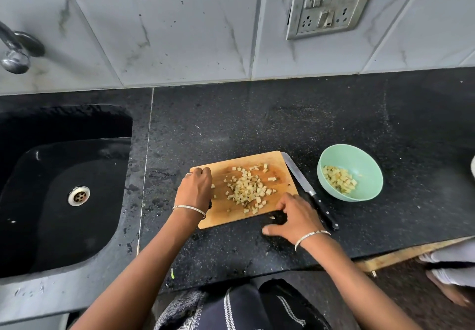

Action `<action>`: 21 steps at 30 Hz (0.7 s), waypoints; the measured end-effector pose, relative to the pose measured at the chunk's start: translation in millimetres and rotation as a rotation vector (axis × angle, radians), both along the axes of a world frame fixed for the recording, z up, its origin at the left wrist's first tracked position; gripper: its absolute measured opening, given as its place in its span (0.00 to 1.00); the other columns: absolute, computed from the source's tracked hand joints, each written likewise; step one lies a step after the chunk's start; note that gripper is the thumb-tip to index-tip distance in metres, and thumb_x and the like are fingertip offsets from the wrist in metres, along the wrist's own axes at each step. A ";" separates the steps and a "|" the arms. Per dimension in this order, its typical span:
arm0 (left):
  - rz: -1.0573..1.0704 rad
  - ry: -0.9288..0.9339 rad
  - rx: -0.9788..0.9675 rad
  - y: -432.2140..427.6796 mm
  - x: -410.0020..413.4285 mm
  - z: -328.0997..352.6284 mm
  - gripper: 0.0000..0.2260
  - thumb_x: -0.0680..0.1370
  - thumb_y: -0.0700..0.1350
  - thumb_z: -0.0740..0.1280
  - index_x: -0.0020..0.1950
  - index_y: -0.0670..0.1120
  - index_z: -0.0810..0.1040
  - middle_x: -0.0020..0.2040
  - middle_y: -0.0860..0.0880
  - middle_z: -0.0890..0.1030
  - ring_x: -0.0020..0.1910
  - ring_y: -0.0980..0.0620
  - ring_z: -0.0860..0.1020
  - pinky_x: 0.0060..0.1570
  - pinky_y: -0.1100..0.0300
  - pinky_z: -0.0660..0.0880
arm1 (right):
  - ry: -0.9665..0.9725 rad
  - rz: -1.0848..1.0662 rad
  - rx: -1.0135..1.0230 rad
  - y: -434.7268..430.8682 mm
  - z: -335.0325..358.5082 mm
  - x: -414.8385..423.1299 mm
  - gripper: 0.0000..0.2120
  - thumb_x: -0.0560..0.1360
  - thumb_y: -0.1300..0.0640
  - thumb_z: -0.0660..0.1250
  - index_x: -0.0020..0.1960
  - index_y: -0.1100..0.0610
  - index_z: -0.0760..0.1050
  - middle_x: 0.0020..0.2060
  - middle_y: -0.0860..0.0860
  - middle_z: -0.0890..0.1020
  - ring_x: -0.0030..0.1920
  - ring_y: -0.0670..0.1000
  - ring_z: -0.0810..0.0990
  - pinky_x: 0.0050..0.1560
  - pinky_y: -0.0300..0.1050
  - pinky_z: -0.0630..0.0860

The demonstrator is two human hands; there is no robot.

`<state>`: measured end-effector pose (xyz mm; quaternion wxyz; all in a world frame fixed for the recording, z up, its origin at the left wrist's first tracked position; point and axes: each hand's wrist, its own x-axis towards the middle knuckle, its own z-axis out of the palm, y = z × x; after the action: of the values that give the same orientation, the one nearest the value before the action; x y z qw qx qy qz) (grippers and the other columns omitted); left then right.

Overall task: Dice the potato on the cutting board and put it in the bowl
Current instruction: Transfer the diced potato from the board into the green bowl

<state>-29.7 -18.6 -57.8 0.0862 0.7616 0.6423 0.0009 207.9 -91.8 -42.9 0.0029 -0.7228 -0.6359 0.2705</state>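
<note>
Potato dice (248, 191): heaped mid cutting board (223, 215); more in green bowl (370, 168), right of it.
Left hand (195, 191): fingers curled down onto the board's left edge; grip cannot be told.
Right hand (295, 218): spread, fingertips at the board's near-right corner, thumb on counter (257, 124).
Knife (309, 191): lies along the board's right edge, tip pointing away.
Forearms: both reach across the counter's near edge.

A wooden board (221, 216) is lying on a glossy, speckled stone counter (257, 114). A matt plastic bowl (365, 165) is sitting nearby.
</note>
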 end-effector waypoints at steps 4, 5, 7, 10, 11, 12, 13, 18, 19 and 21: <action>0.029 -0.100 0.036 4.0 -1.4 -3.4 0.12 0.67 0.31 0.69 0.48 0.38 0.74 0.45 0.39 0.79 0.41 0.35 0.78 0.38 0.49 0.73 | 0.041 0.049 0.049 -7.5 -7.4 -13.9 0.21 0.66 0.48 0.79 0.51 0.52 0.72 0.55 0.47 0.74 0.53 0.48 0.77 0.55 0.43 0.75; 0.039 -0.114 0.035 5.1 -1.6 -4.8 0.10 0.68 0.31 0.68 0.47 0.39 0.74 0.45 0.39 0.80 0.40 0.35 0.78 0.39 0.48 0.74 | 0.061 0.059 0.077 -8.8 -8.8 -18.5 0.15 0.68 0.52 0.77 0.50 0.52 0.74 0.57 0.47 0.75 0.54 0.48 0.78 0.57 0.44 0.76; 0.073 -0.142 0.025 8.3 -3.8 -6.8 0.08 0.70 0.32 0.66 0.48 0.40 0.75 0.45 0.41 0.80 0.42 0.37 0.78 0.40 0.50 0.73 | 0.064 0.084 0.130 -12.3 -10.3 -26.4 0.06 0.72 0.58 0.73 0.48 0.53 0.78 0.58 0.48 0.78 0.54 0.48 0.78 0.59 0.44 0.76; 0.135 -0.212 -0.042 16.5 -10.5 -7.5 0.08 0.72 0.38 0.69 0.50 0.44 0.77 0.46 0.45 0.81 0.46 0.41 0.79 0.42 0.54 0.71 | 0.020 0.098 0.158 -13.6 -11.3 -34.9 0.03 0.73 0.60 0.69 0.46 0.54 0.78 0.51 0.48 0.78 0.50 0.49 0.76 0.57 0.42 0.75; 0.153 -0.236 -0.066 18.9 -11.7 -7.2 0.08 0.71 0.39 0.70 0.49 0.45 0.77 0.46 0.46 0.82 0.46 0.42 0.79 0.42 0.55 0.71 | 0.000 0.108 0.161 -12.2 -11.8 -36.9 0.02 0.72 0.60 0.68 0.45 0.55 0.77 0.48 0.48 0.78 0.46 0.48 0.75 0.55 0.43 0.76; 0.168 -0.260 -0.084 20.3 -11.8 -6.7 0.08 0.70 0.40 0.71 0.48 0.46 0.77 0.45 0.46 0.82 0.46 0.43 0.79 0.43 0.55 0.72 | -0.017 0.117 0.168 -10.8 -11.8 -38.4 0.02 0.72 0.60 0.68 0.44 0.55 0.77 0.46 0.48 0.77 0.43 0.48 0.73 0.53 0.44 0.77; 0.180 -0.275 -0.091 21.6 -10.7 -6.5 0.08 0.69 0.41 0.72 0.47 0.46 0.77 0.44 0.47 0.82 0.46 0.43 0.79 0.43 0.56 0.72 | -0.024 0.122 0.179 -8.6 -11.1 -39.4 0.01 0.71 0.60 0.68 0.43 0.55 0.77 0.44 0.48 0.77 0.42 0.47 0.72 0.50 0.44 0.77; 0.199 -0.261 -0.091 20.0 -7.0 -5.0 0.08 0.68 0.42 0.73 0.45 0.46 0.77 0.44 0.46 0.82 0.45 0.42 0.79 0.41 0.56 0.72 | 0.034 0.040 0.317 10.5 3.9 -38.5 0.04 0.70 0.60 0.71 0.41 0.54 0.76 0.41 0.47 0.78 0.40 0.46 0.74 0.40 0.35 0.68; 0.203 -0.282 -0.095 20.3 -7.8 -4.6 0.08 0.68 0.42 0.73 0.45 0.46 0.78 0.43 0.46 0.82 0.45 0.43 0.79 0.42 0.55 0.73 | 0.080 0.020 0.349 15.6 5.4 -37.8 0.05 0.69 0.61 0.72 0.41 0.55 0.77 0.43 0.47 0.79 0.40 0.46 0.76 0.42 0.36 0.71; 0.238 -0.358 -0.128 20.3 -11.5 0.0 0.07 0.67 0.41 0.74 0.43 0.47 0.78 0.40 0.49 0.82 0.44 0.46 0.80 0.45 0.54 0.76 | 0.152 0.030 0.375 23.5 3.5 -37.6 0.08 0.68 0.62 0.73 0.44 0.54 0.78 0.53 0.48 0.80 0.50 0.49 0.79 0.50 0.45 0.78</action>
<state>-41.2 1.7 -57.8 0.2462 0.6612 0.7008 0.1055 170.3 -68.2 -39.4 0.1815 -0.6775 -0.6839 0.2009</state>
